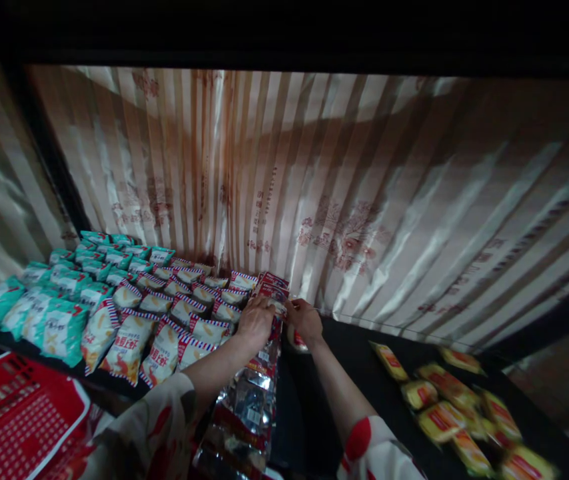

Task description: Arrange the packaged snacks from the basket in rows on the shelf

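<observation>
Both hands are together at the back end of a row of dark red, shiny snack packets [254, 400]. My left hand [256, 321] has its fingers closed on the near left edge of a dark red packet [275, 293]. My right hand [305, 321] pinches the right side of the same packet, thumb and fingers together. Beneath the right wrist lies a pale round pack [296, 339], partly hidden. Left of the row stand white snack bags with striped edges [125, 341], close beside my left forearm.
Teal snack bags [64, 327] fill the shelf's left end. Yellow packets [442, 420] lie loosely piled on the black shelf [309, 407] at right. A red basket [24, 417] is at lower left. A striped curtain-like sheet [274, 173] hangs behind; a dark beam crosses above.
</observation>
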A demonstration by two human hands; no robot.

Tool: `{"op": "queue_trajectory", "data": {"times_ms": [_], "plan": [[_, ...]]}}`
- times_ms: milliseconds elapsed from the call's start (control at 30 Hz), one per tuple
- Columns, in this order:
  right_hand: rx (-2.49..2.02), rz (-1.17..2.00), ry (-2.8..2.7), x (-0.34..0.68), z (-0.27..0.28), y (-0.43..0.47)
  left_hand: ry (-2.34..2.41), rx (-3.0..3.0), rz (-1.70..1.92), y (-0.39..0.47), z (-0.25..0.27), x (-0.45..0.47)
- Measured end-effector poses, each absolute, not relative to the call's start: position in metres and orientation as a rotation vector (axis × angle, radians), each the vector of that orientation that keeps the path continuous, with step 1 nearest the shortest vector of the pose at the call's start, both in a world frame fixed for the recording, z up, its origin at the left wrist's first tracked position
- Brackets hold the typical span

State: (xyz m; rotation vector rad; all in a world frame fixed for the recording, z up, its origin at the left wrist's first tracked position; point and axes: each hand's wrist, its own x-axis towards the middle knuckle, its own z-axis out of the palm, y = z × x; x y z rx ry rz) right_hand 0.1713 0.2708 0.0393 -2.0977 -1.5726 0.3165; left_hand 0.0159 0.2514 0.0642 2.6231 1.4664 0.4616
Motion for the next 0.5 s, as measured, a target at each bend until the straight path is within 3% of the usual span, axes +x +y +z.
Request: {"op": "queue_trajectory", "data": {"times_ms": [267,500], "plan": [[-2.194,0.181,-1.682,0.171,0.049,0.31,1.482,2.648,0.405,0.261,0.062,0.015],[-1.856,0.27,-1.988,0.157,0.039,0.334,1.503,2.683,0.368,0.263,0.058,0.024]]}}
